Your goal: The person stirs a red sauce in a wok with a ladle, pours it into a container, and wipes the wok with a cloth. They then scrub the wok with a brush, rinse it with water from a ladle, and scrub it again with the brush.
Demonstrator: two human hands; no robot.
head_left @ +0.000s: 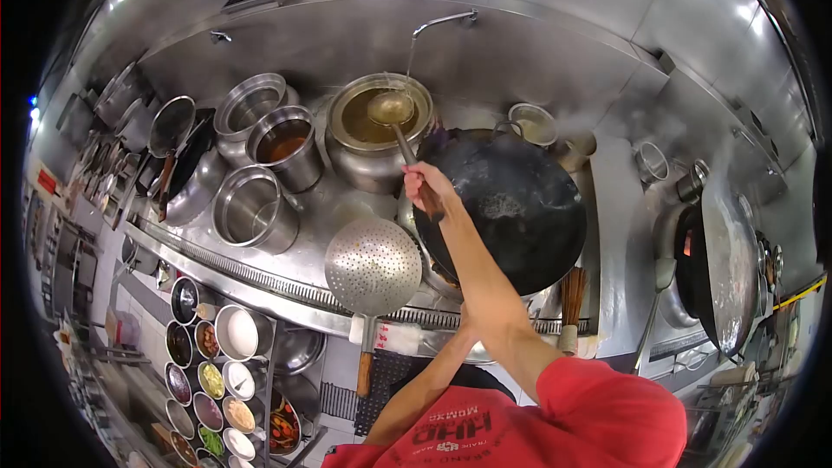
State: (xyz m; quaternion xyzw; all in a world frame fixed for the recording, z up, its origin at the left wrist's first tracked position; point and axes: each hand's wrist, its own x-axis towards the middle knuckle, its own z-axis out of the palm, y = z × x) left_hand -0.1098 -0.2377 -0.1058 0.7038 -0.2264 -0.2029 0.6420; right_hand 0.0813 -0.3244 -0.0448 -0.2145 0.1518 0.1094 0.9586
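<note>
Wrapped tight round the handle of a long ladle [392, 109], the right hand [423, 182] has its fingers curled fully closed on the shaft, arm stretched forward over the range. The left hand [464, 322] sits low by the near rim of the big wok. It is mostly hidden behind the right forearm, so I cannot tell whether it is spread or gripping.

That black wok [520, 208] is the largest thing here. It sits tilted on its burner just right of the right hand, with a little residue in its bowl. A second wok [724, 269] stands on edge at the far right. Behind and to the left of the black wok is a wide steel pot [368, 165] of brownish liquid. The ladle's bowl hangs over its top, and a thin stream of water falls from the tap [444, 21] above, landing at the ladle.

A round perforated skimmer [373, 266] rests on the front ledge, its wooden handle pointing toward the person. Left of the pot stand three steel canisters [256, 208] — one holds a reddish liquid. A bamboo brush [572, 296] stands at the ledge beside the wok. Down at lower left is a rack of small seasoning bowls [210, 379].
</note>
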